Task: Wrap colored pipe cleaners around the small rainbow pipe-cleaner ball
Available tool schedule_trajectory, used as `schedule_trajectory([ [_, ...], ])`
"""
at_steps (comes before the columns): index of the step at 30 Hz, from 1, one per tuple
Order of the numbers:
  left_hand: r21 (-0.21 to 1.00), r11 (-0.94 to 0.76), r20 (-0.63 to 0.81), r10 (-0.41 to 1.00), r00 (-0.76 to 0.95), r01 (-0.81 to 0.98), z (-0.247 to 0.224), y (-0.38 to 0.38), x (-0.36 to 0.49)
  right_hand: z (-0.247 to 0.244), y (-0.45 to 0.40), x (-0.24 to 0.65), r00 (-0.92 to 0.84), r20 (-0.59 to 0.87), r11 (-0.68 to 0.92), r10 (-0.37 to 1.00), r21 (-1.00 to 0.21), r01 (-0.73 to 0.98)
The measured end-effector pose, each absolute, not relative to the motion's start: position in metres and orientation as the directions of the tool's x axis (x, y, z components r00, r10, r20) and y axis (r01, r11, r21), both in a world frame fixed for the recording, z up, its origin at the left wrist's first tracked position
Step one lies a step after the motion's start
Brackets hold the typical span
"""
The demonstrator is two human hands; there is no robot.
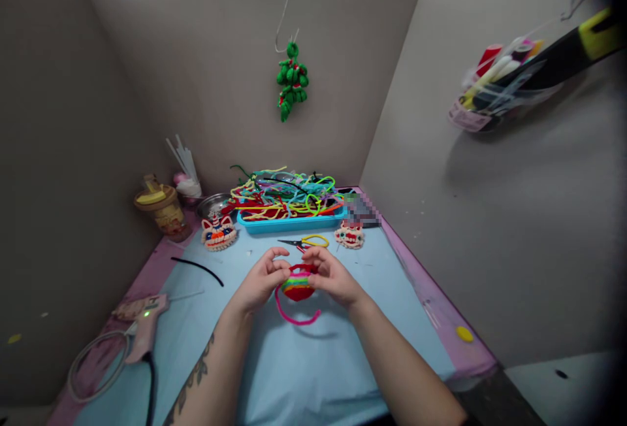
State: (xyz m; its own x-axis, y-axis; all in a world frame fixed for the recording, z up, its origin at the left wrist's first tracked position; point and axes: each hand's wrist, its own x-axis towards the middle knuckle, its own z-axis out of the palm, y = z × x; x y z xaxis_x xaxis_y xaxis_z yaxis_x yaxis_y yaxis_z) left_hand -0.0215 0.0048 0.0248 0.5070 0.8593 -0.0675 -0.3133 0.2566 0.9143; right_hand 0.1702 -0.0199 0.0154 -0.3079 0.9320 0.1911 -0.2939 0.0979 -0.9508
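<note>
Between both hands is a small striped pipe-cleaner piece [298, 287], with red, orange, green and pink bands. My left hand [270, 276] pinches its left side, thumb and fingers together. On the other side my right hand [334, 274] grips its right edge near a red strand. A loose pink pipe-cleaner end [292, 320] curls below the piece, above the blue table cover. Just beyond the hands lie yellow-handled scissors [313, 241], their blades pointing left. The fingers hide part of the piece's sides.
A blue tray [294, 223] heaped with colourful pipe cleaners stands at the back. Two animal-face crafts [219, 234] flank its front. A pink glue gun [147, 328] with a cable lies at left, near a black pipe cleaner [198, 269]. Partition walls enclose the table.
</note>
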Motion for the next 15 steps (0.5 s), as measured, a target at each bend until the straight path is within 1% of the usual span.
schedule_trajectory([
  [3,0.915,0.235,-0.057,0.879,0.473,-0.327,0.0245,0.0044,-0.0197,0.0144,-0.019,0.1654,-0.307,0.162,0.067,0.938,-0.952,-0.298],
  [8,0.918,0.191,-0.025,0.903,0.429,-0.347,0.0258,0.0045,-0.0203,0.0126,-0.0161,0.1629,-0.23,0.112,0.044,0.967,-0.958,-0.282],
  [11,0.917,0.186,-0.017,0.903,0.43,-0.354,0.0264,0.0048,-0.0219,0.0119,-0.0155,0.1644,-0.24,0.102,0.037,0.965,-0.964,-0.263],
  [13,0.917,0.187,-0.016,0.899,0.437,-0.352,0.026,0.0051,-0.0221,0.0103,-0.0149,0.1658,-0.241,0.117,0.056,0.964,-0.968,-0.245],
  [15,0.915,0.18,-0.009,0.904,0.427,-0.362,0.0244,0.0054,-0.0205,0.0075,-0.0137,0.1672,-0.193,0.179,0.136,0.965,-0.967,-0.215],
])
